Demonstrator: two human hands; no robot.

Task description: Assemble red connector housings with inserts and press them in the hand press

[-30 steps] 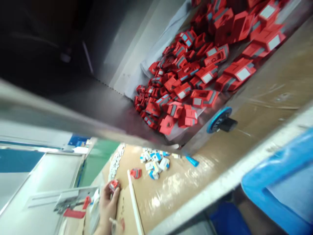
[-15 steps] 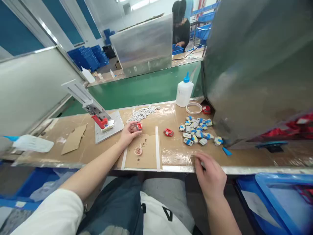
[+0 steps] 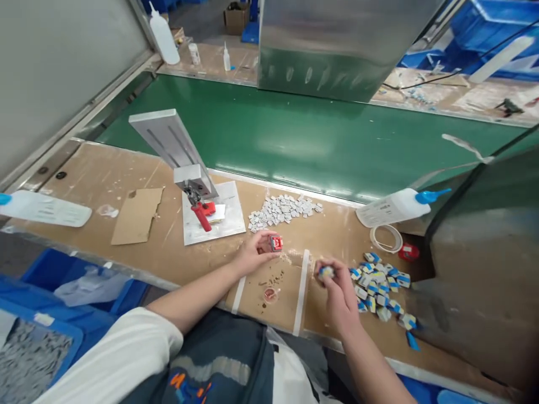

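Observation:
My left hand (image 3: 254, 252) holds a small red part (image 3: 276, 243) with grey sides between thumb and fingers, above the back edge of a cardboard pad (image 3: 282, 269). My right hand (image 3: 340, 286) is closed on a small block (image 3: 326, 272) showing white, yellow and blue, just right of the pad's white tape strip. Fingers hide most of that block. Beside this hand lies a pile of similar grey-white blocks (image 3: 382, 286) with blue and yellow faces. On the pad sits a small round clear cup (image 3: 270, 295) among brown crumbs.
A metal stand with a red-handled clamp (image 3: 202, 216) rises on the left. Behind my left hand lie many thin grey pieces (image 3: 284, 209). A white bottle (image 3: 393, 207) leans beside a tape roll (image 3: 386, 239) and a red item (image 3: 408, 252). The green surface (image 3: 269, 140) stretches behind.
The view has tilted down. My right hand has moved from the bench's front edge up beside the pile and now holds a block. The loose red piece right of the pad is no longer visible.

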